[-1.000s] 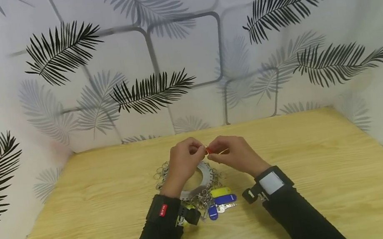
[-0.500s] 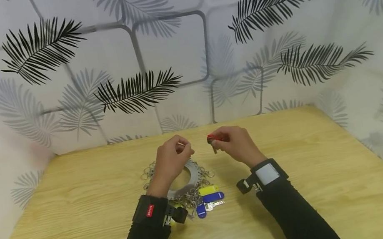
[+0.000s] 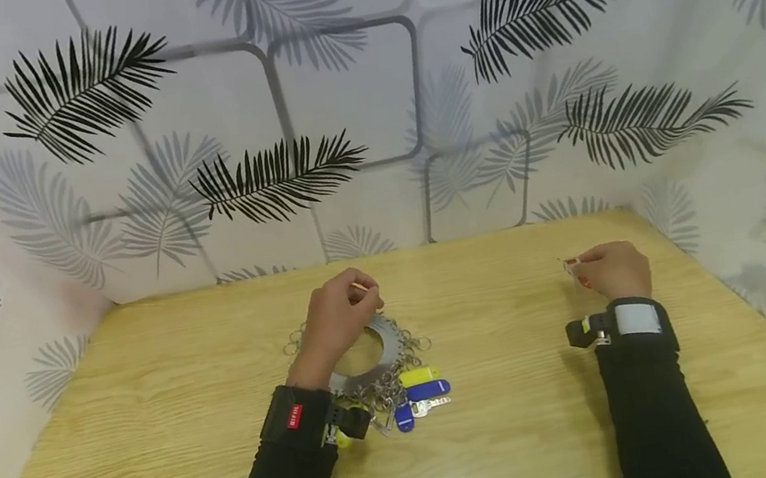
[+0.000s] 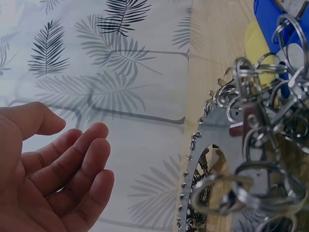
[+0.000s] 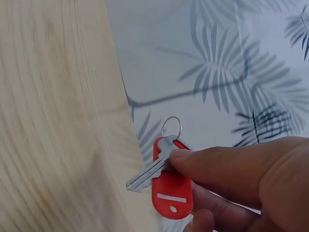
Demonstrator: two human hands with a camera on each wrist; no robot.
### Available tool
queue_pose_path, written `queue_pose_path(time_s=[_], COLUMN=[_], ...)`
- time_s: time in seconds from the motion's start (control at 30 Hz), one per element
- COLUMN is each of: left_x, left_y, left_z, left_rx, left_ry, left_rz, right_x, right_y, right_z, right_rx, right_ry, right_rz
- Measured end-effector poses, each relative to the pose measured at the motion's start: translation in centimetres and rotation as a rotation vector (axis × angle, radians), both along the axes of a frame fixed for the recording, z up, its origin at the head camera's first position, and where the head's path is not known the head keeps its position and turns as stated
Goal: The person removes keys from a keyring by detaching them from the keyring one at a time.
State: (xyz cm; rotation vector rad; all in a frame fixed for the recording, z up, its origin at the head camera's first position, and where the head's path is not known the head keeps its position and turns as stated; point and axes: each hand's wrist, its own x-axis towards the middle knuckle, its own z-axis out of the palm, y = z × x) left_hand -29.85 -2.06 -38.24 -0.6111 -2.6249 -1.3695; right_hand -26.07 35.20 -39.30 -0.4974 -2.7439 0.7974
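The grey ring (image 3: 390,343) lies on the tabletop (image 3: 521,427). Well right of the ring, the right grip (image 3: 617,272) pinches a silver key (image 5: 148,172) and its red tag (image 5: 166,184). Above the ring, the left grip (image 3: 337,316) is unloaded, fingers loosely curled. At the ring's near right lie a yellow tag (image 3: 418,375) and blue tags (image 3: 428,390)

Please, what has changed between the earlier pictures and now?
The right hand moved to the right, away from the left hand, carrying the red tag with its key. The left hand, earlier at the tag too, now holds nothing. The grey ring, yellow tag and two blue tags stayed put.
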Motion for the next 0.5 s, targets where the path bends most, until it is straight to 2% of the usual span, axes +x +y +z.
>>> queue_pose_path(time_s=[0.2, 0.4, 0.5], left_x=[-0.3, -0.1, -0.2], left_y=[-0.2, -0.7, -0.9], left_z=[-0.1, 0.3, 0.3], left_rx=[-0.018, -0.014, -0.005], left_ry=[-0.028, -0.010, -0.006], left_rz=[-0.003, -0.003, -0.018], right_x=[0.9, 0.9, 0.8], right_y=[2.5, 3.2, 3.2], right_z=[-0.9, -1.8, -1.5], right_rx=[0.027, -0.026, -0.025], right_ry=[-0.085, -0.110, -0.124], right_rz=[0.024, -0.001, -0.016])
